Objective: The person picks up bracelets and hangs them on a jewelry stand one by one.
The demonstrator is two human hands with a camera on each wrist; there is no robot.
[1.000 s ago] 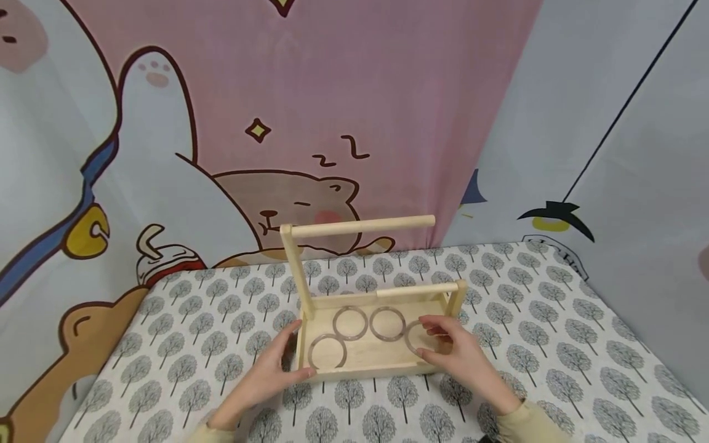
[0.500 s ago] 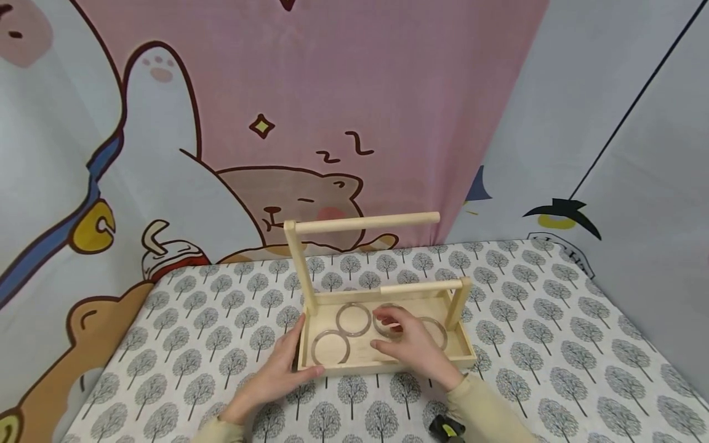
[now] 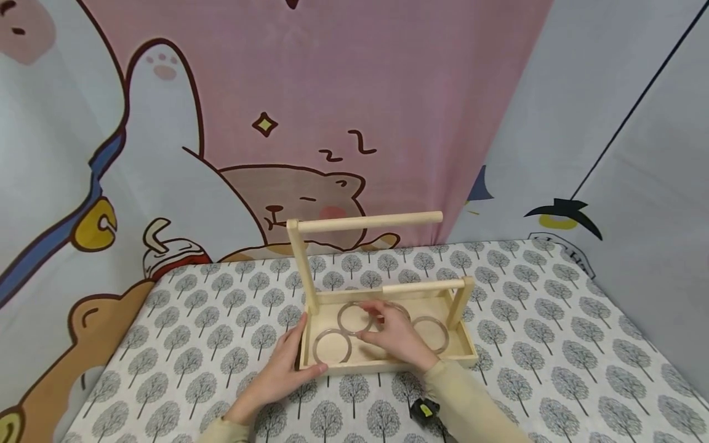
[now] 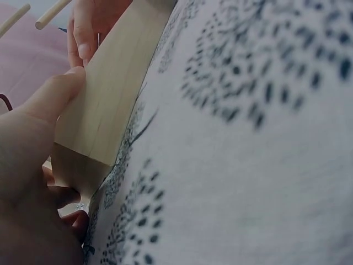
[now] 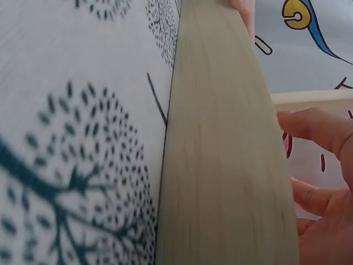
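Note:
On the cloth stands a pale wooden stand (image 3: 382,368) with a shallow tray base. A tall post (image 3: 301,264) at the left and a short post (image 3: 461,301) at the right each carry a horizontal rod. Several translucent greyish bangles lie flat in the tray, including a front-left bangle (image 3: 314,347) and a right bangle (image 3: 447,336). My left hand (image 3: 282,363) grips the front-left corner, thumb on the front wall, fingers along the left end. My right hand (image 3: 393,335) is over the tray, thumb and fingers apart at the back-left bangle (image 3: 339,318), partly covering another bangle (image 3: 406,309).
The cloth (image 3: 554,357) with a tree print covers the table. Behind it hangs a curtain (image 3: 388,111) with cartoon animals. A black device (image 3: 424,411) with a yellow-green mark is beside the right sleeve. The upper rod (image 3: 368,222) extends above the tray.
My right hand has moved left across the tray, from the right bangle past the middle one to the back-left one. The left hand has stayed at its corner.

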